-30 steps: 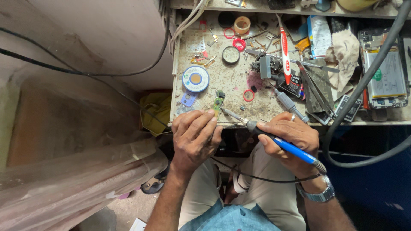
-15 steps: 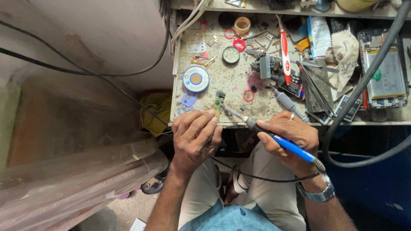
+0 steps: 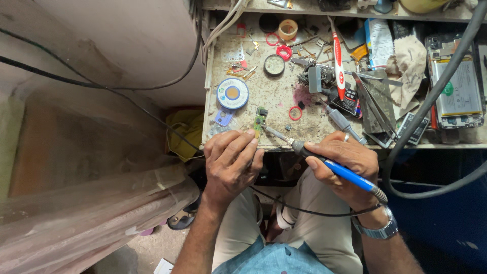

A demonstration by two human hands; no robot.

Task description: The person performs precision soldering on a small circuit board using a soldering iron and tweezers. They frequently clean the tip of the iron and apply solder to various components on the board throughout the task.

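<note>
At the front edge of the stained workbench (image 3: 276, 96), my left hand (image 3: 231, 160) pinches a small green circuit board (image 3: 260, 120) by its near end. My right hand (image 3: 342, 162) grips a blue-handled soldering iron (image 3: 335, 167) like a pen. Its metal tip points left and ends right beside the board. A black cord runs from the iron's rear across my lap. A metal watch sits on my right wrist.
A blue-and-white solder wick spool (image 3: 232, 93), red rings, a tape roll (image 3: 287, 28), a red-and-white toothbrush (image 3: 338, 66), tweezers and an opened phone (image 3: 456, 89) crowd the bench. A thick grey cable (image 3: 406, 147) loops at the right. Plastic sheeting (image 3: 86, 213) lies left.
Both hands stay at the board. The iron's tip has shifted only slightly beside the board.
</note>
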